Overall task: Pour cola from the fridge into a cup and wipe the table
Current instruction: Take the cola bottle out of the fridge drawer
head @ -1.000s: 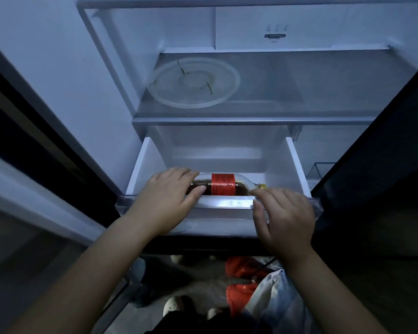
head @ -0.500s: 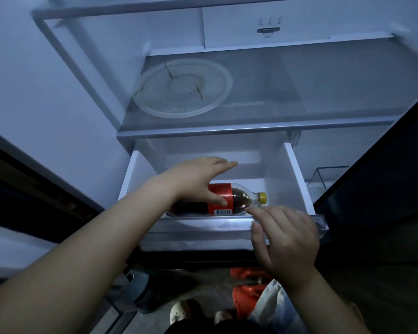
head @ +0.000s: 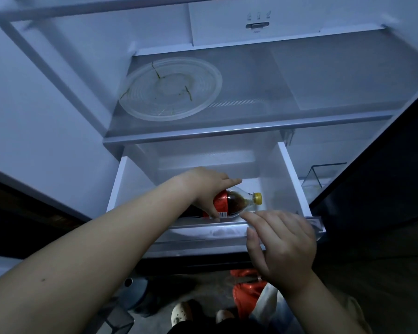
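A cola bottle (head: 237, 201) with a red label and yellow cap lies on its side in the pulled-out white fridge drawer (head: 292, 179), cap pointing right. My left hand (head: 206, 189) reaches into the drawer and grips the bottle around its label, thumb on the near side. My right hand (head: 279, 247) rests on the drawer's clear front rim at the right, fingers relaxed and slightly bent, just in front of the bottle's neck.
A round clear plastic lid (head: 170, 89) lies on the glass shelf (head: 251, 131) above the drawer. The dark fridge door (head: 384, 189) stands open at the right. Red and white bags (head: 249, 292) and my shoes (head: 182, 314) are on the floor below.
My left hand moved from the drawer's front rim into the drawer and closed around the bottle. The bottle's cap end has lifted slightly. My right hand has stayed on the rim.
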Demonstrator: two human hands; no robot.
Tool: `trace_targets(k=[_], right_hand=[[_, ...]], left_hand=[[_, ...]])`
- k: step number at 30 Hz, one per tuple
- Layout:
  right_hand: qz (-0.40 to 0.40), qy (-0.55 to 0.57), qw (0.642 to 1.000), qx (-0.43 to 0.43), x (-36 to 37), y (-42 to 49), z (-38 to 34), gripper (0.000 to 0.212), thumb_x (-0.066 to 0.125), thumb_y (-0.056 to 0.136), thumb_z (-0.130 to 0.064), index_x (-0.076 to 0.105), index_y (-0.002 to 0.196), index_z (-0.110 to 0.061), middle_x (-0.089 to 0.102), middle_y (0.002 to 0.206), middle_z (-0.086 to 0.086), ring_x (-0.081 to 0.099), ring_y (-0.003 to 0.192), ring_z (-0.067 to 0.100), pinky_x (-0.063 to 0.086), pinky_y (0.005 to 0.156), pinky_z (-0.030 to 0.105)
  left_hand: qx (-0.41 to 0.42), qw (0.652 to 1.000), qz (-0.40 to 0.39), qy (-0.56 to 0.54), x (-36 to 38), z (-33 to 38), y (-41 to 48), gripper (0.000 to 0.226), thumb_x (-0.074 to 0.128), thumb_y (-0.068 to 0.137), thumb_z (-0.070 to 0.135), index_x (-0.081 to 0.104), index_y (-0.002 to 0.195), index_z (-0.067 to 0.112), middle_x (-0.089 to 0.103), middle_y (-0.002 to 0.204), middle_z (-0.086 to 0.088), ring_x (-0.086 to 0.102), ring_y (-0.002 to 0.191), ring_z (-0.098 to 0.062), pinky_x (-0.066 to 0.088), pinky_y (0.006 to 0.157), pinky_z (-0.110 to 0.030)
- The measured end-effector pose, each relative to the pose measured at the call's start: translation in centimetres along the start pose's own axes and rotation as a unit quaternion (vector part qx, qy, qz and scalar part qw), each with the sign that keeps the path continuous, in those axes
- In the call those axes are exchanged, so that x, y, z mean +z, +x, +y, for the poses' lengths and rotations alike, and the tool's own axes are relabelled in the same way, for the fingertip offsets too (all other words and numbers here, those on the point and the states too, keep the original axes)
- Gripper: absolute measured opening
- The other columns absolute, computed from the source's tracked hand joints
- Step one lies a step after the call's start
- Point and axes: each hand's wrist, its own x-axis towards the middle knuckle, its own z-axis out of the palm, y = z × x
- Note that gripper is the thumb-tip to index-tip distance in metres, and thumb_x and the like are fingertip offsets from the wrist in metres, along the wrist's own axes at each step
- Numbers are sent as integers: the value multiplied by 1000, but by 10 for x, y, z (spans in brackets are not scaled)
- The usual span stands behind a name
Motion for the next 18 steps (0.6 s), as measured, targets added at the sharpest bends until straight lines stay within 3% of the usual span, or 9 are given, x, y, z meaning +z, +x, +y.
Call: trace_targets(k=[6, 13, 18], right_hand=[[-4, 2, 1000, 1, 0, 1, -1, 30, 46, 91, -25, 75, 91, -16, 71, 82, -3, 65, 75, 17, 43, 68, 32], [-2, -4, 1000, -1, 2, -1, 0, 30, 47, 90, -26, 75, 89, -17, 71, 81, -4, 66, 74, 16, 43, 68, 32], [9, -11, 1000, -1, 4, -1, 0, 29, 48, 88, -25, 75, 87, -17, 71, 80, -4, 65, 74, 15, 42, 70, 31]], left_hand=[[-31, 995, -23, -89, 14, -9, -2, 115, 79, 66, 51, 4, 151, 33, 42, 138, 3, 45, 123, -20, 37, 91, -29], [-46, 987, -48, -149, 29, -10, 5, 122, 84, 61, 42, 0, 149, 36, 44, 138, -1, 47, 122, -24, 42, 97, -38], [-56, 982, -40, -174, 33, -9, 5, 114, 84, 62, 40, 8, 146, 36, 47, 132, -2, 50, 116, -25, 45, 95, -41]])
